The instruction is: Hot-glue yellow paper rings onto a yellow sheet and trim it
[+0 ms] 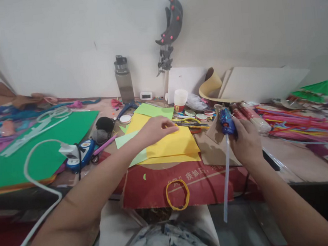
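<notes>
Clasping a glue gun [227, 121], right hand [247, 140] is flanking the yellow paper [172, 148]; left hand [160, 130] isn't showing its grip; in front, a ring [168, 195] is looking formed, remainder unclear

A grey bottle [124, 84] stood upright near the white wall [57, 40]. Just to the right of the bottle sat a small white clock [146, 95], and farther right of the bottle stood a paper cup [180, 97]. A dark moon-shaped ornament [175, 23] hung above and to the bottle's right. Left of the bottle and nearer lay a green sheet [48, 160]; well right of the bottle, a bundle of coloured strands [300, 125].
</notes>
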A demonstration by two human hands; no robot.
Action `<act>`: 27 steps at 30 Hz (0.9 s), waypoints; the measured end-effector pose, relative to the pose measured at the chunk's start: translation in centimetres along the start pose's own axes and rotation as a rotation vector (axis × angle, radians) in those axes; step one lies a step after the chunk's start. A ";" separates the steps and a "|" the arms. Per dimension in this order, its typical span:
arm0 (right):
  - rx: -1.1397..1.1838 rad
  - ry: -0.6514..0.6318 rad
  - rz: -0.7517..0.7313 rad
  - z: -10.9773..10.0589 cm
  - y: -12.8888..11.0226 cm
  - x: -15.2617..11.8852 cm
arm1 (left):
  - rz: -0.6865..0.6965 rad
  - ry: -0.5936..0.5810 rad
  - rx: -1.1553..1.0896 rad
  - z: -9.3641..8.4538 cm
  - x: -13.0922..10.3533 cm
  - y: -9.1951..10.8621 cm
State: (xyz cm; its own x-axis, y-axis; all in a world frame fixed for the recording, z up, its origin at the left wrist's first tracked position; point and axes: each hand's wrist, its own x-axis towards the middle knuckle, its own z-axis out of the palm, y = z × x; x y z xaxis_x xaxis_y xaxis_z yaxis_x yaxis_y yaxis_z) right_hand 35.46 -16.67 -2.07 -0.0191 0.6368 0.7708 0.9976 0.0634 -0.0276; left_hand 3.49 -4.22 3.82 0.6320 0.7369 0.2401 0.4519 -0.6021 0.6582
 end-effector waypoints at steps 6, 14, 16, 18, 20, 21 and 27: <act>0.078 -0.010 -0.063 0.5 -2.2 0.1 | -0.061 -0.230 -0.303 4.7 0.6 5.1; 0.222 0.089 0.177 1.0 -1.9 0.9 | -0.174 -0.031 -0.388 4.6 1.7 2.0; 0.228 0.106 0.344 1.4 -1.2 1.3 | -0.143 -0.039 -0.449 3.1 1.6 1.2; 0.281 0.074 0.476 2.0 -0.9 1.9 | -0.122 -0.043 -0.518 1.9 1.3 0.6; 0.383 0.028 0.554 2.8 -0.9 2.6 | -0.106 -0.033 -0.589 1.0 1.0 0.1; 0.434 0.011 0.579 3.3 -1.0 3.1 | -0.099 -0.018 -0.616 0.6 0.9 -0.2; 0.672 0.002 0.595 6.4 -2.5 5.3 | -0.028 0.131 -0.705 -2.3 0.1 -2.8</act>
State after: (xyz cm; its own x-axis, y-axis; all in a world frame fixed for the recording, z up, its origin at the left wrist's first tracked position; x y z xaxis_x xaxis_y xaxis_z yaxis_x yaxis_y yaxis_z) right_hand 32.40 -8.51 -1.96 0.4895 0.7063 0.5113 0.5928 0.1604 -0.7892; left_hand 0.90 -1.77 3.64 0.5256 0.8066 0.2706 -0.0755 -0.2726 0.9592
